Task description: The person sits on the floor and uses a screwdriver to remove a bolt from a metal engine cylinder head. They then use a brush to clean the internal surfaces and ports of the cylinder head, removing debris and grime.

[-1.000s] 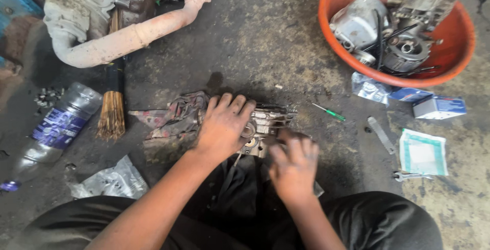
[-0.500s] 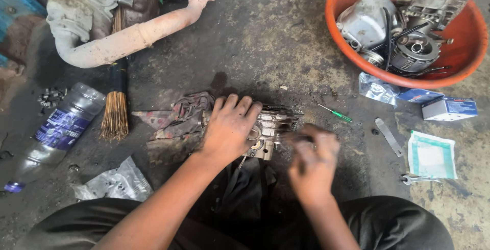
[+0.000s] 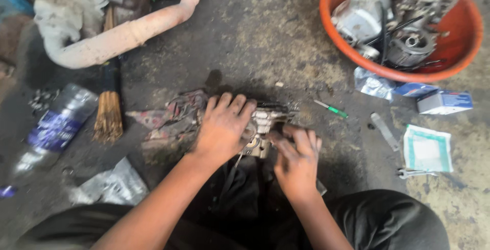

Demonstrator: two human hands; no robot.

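Note:
A greasy metal engine part (image 3: 265, 122) lies on the dark concrete floor, on top of a dirty red rag (image 3: 168, 117). My left hand (image 3: 222, 127) is spread flat over the part's left side and presses down on it. My right hand (image 3: 296, 160) sits at the part's right end with fingers curled against it; what the fingers hold is hidden. My knees in dark trousers frame the bottom of the view.
An orange basin (image 3: 459, 51) full of engine parts stands at top right. A green-handled screwdriver (image 3: 332, 109), a flat tool (image 3: 384, 131), a spanner (image 3: 416, 173), packets and a small box (image 3: 444, 102) lie right. A pale exhaust pipe (image 3: 117, 38), brush (image 3: 108, 107) and plastic bottle (image 3: 56, 127) lie left.
My right hand has shifted a little up and left, closer onto the part's right end. My left hand stays pressed on the part. The camera has moved slightly.

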